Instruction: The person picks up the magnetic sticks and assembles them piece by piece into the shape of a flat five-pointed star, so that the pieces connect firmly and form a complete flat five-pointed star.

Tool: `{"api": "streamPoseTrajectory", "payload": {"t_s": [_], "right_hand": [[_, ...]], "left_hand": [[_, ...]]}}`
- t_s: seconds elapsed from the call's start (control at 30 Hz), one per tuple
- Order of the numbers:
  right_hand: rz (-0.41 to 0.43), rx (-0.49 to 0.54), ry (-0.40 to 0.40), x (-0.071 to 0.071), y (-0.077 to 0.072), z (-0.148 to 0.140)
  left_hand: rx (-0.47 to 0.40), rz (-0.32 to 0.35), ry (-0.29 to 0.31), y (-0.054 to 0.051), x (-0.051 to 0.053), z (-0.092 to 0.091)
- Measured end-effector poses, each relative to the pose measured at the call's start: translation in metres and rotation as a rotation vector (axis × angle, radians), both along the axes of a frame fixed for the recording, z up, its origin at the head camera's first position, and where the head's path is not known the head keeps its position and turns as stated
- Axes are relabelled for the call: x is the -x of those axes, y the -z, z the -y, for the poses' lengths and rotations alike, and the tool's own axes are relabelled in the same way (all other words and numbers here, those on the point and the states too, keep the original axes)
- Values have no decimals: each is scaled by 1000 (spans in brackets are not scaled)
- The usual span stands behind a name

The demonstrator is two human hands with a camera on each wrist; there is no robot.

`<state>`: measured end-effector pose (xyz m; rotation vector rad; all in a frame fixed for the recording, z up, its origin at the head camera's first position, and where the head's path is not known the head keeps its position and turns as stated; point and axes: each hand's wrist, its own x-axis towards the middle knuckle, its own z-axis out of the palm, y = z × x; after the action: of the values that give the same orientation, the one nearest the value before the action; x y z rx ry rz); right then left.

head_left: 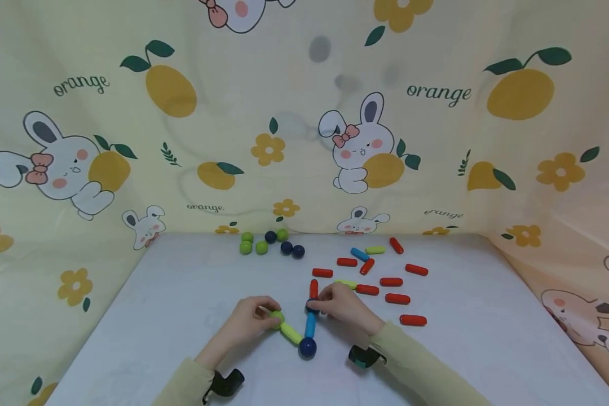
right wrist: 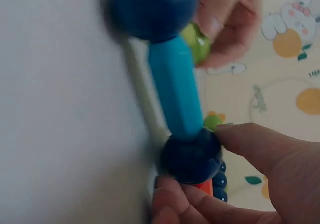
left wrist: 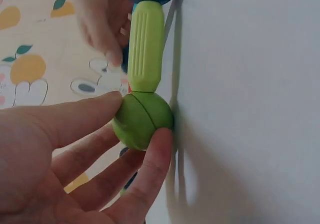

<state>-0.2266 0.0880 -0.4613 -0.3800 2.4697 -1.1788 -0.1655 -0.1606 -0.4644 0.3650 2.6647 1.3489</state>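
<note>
My left hand (head_left: 251, 320) pinches a green ball (left wrist: 142, 120) between thumb and fingers. A lime-green rod (left wrist: 146, 46) joins that ball to a dark blue ball (head_left: 307, 348) at the near corner of a V shape. From this corner a blue rod (right wrist: 175, 88) runs away to a second dark blue ball (right wrist: 191, 156), which my right hand (head_left: 342, 304) holds with thumb and fingertips. Beyond the held ball, a red rod (head_left: 313, 288) points toward the back. The right fingers partly cover the far dark blue ball in the head view.
Several loose red rods (head_left: 397, 299) lie at the right, with a blue rod (head_left: 360, 254) and lime-green rods (head_left: 375, 250) among them. Green balls (head_left: 261, 247) and dark blue balls (head_left: 298, 251) are grouped at the back. A printed cloth (head_left: 294, 124) hangs behind the white table (head_left: 467, 349).
</note>
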Motion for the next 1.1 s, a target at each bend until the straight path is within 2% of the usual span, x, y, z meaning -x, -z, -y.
{"api": "streamPoseTrajectory", "payload": {"t_s": [0.2, 0.4, 0.67, 0.93, 1.1], "right_hand": [[34, -16, -65, 17, -6, -5], [71, -9, -108, 26, -10, -9], [-60, -40, -155, 22, -10, -7], [-68, -57, -101, 19, -11, -9], [-71, -49, -96, 20, -6, -13]], "left_hand": [[-76, 67, 61, 4, -5, -14], [-157, 119, 124, 6, -11, -33], [-213, 145, 160, 7, -17, -53], [-226, 163, 181, 8, -20, -56], [-230, 160, 204, 5, -8, -45]]}}
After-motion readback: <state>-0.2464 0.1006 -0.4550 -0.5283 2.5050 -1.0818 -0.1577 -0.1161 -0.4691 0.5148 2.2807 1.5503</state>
